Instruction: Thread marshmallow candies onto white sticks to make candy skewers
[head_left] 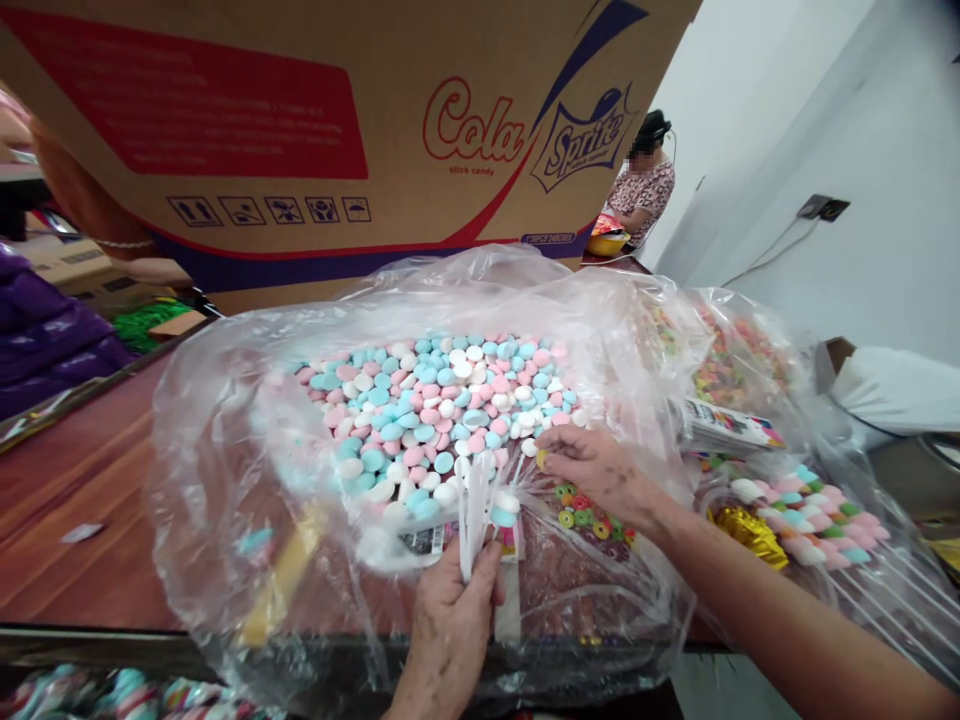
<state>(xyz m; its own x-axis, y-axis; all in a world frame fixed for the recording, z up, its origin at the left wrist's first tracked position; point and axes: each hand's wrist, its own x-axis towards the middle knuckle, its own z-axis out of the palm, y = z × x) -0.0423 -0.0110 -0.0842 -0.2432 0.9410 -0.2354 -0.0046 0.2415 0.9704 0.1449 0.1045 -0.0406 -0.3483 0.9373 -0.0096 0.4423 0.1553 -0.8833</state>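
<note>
My left hand (457,600) is closed around a bunch of thin white sticks (474,515) that point up and away from me. A pink, white and blue candy sits by the sticks' right side, and I cannot tell whether it is on one of them. In a pinch, the fingers of my right hand (592,465) have a small yellow candy (541,458), partly covered by the fingertips. Beyond both hands a heap of pastel button-shaped candies (427,400) lies in a large clear plastic bag (225,400). Under my right wrist are colourful ring candies (589,515).
A big cardboard box (300,120) stands behind the bag. To the right lie candy skewers (817,520), a gold tie bundle (750,535) and printed labels (731,425). Another person (645,190) is at the back right. The table's front edge (90,640) runs below.
</note>
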